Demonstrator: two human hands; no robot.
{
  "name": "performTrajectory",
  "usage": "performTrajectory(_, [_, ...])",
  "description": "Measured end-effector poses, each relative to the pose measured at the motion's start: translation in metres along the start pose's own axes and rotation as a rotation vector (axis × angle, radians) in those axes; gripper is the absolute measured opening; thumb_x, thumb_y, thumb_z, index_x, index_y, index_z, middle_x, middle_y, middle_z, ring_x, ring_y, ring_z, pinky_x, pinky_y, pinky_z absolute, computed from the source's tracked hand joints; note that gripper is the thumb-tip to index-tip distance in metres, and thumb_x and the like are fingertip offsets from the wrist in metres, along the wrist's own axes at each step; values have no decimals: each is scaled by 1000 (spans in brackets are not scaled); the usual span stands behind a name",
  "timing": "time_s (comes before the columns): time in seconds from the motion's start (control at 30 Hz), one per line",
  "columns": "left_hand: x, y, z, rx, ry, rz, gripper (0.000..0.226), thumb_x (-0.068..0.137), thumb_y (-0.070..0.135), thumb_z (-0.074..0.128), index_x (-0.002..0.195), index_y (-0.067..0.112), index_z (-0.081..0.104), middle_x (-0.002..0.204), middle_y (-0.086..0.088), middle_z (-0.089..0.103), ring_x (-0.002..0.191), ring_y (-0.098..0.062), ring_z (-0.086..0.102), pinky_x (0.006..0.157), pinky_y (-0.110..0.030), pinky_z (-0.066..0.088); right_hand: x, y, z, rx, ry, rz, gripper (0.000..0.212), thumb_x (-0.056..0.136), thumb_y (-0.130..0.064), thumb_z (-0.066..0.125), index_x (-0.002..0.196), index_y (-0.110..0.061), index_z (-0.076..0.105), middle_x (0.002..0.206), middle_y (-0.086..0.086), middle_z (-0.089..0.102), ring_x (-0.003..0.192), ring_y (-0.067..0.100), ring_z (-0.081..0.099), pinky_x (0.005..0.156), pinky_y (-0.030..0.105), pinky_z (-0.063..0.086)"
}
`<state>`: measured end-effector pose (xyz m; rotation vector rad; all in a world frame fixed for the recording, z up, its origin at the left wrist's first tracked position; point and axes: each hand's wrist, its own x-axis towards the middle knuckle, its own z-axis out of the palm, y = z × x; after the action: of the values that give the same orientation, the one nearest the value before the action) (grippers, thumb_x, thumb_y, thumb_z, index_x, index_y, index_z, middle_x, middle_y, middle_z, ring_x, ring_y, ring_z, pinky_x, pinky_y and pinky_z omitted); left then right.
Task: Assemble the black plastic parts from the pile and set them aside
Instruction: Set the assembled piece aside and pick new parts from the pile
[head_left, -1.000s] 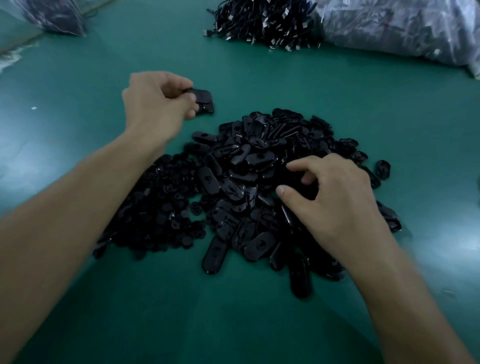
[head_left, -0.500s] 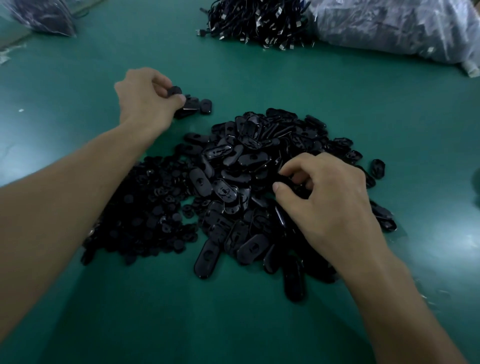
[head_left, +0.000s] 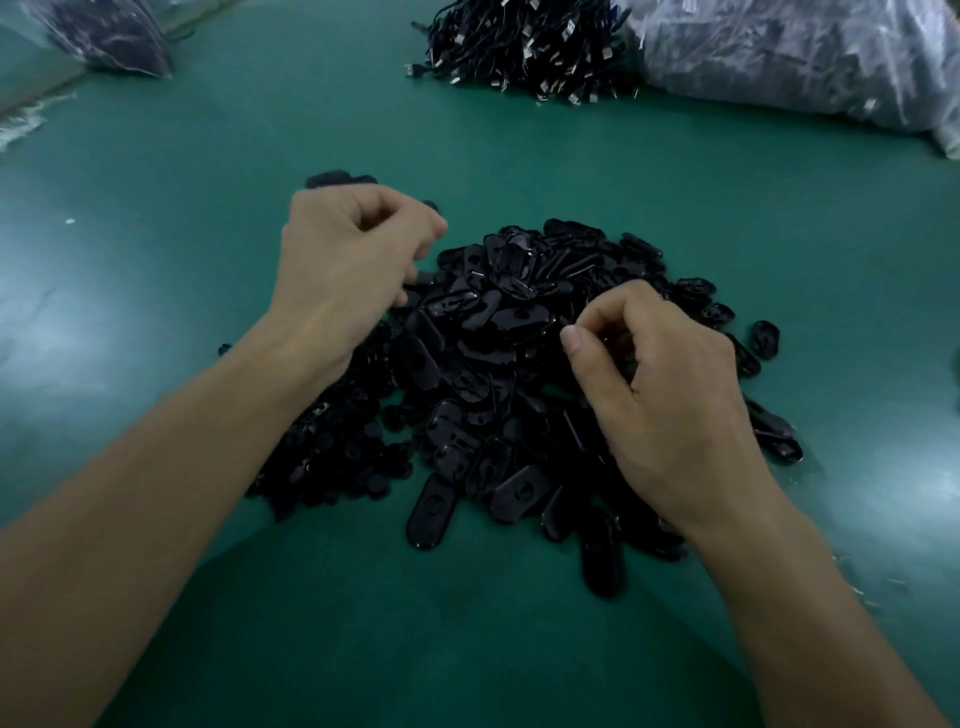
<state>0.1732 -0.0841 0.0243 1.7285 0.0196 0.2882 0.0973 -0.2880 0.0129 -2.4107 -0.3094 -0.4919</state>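
Pinches a part from pile with right grip; curls left grip, contents not discernible. Judged light, stiff, glossy, likely slippery; best taken across narrow edges

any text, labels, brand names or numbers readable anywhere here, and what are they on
No text can be read in this view.
Pile of black oval plastic parts: moulded recesses only, no lettering shows.
Heap of black cables with silver plugs: no legible marking.
Clear crinkled plastic bag on the right: no print shows; contents too blurred to tell.
Clear plastic bag at top left: the same.
Green table surface: no print.
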Motion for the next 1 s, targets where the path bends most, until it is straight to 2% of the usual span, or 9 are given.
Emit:
performTrajectory(0.1, [-20,2,-3,-16,-133,73,16,84,13,66,76,24,75,60,6,66,52,-5,57,47,-17,46,1,-4,0,196,77,20,16,97,-23,63,83,-26,56,73,-8,61,63,7,55,54,12,42])
performTrajectory(0.23, [-43,4,0,54,-293,145,4,87,21,75,86,24,75,61,8,68,47,-2,58,42,-14,43,3,-3,1,287,119,82,20,89,-21,71,85,-34,56,81,-16,67,68,7,63,58,13,45])
performTrajectory(0.3, [-47,5,1,100,-304,155,4,87,21,77,88,25,75,65,10,70,46,-2,58,44,-12,43,3,-2,1,356,131,114,22,87,-19,73,89,-35,59,81,-13,70,69,9,65,62,14,48])
performTrajectory(0.47, [-46,7,0,139,-362,115,9,84,27,79,93,27,76,77,7,75,46,-4,53,49,-16,46,4,-4,-2,710,87,159,21,82,-6,77,89,-24,68,78,-1,73,70,12,69,65,19,52])
performTrajectory(0.6, [-48,12,3,30,-474,45,16,77,38,76,87,25,77,64,8,71,42,1,50,43,-13,40,2,-9,-3,955,6,229,23,83,4,74,95,-14,67,76,5,74,65,18,72,63,22,56])
performTrajectory(0.67, [-48,11,2,16,-494,22,14,79,35,76,86,23,77,57,8,66,41,0,49,41,-12,39,2,-11,-2,985,0,262,27,84,7,72,101,-13,67,75,4,74,66,19,73,65,23,57])
performTrajectory(0.73, [-45,9,0,-2,-504,1,2,85,24,77,86,23,76,56,6,66,43,-2,52,40,-14,40,3,-13,0,991,1,280,28,84,8,72,103,-12,70,75,1,74,67,19,74,66,23,58])
performTrajectory(0.87, [-42,7,-2,-99,-525,-19,14,83,10,78,91,23,78,72,-1,73,59,-5,62,49,-16,47,3,-16,0,1006,15,299,22,81,3,74,96,-14,75,78,6,76,72,21,75,67,22,58])
performTrajectory(1.0, [-41,5,-1,-171,-497,-10,18,78,12,74,91,24,78,76,-3,74,69,-10,68,59,-19,54,3,-17,0,1015,24,321,18,82,1,74,92,-13,73,78,10,76,70,23,75,63,22,57])
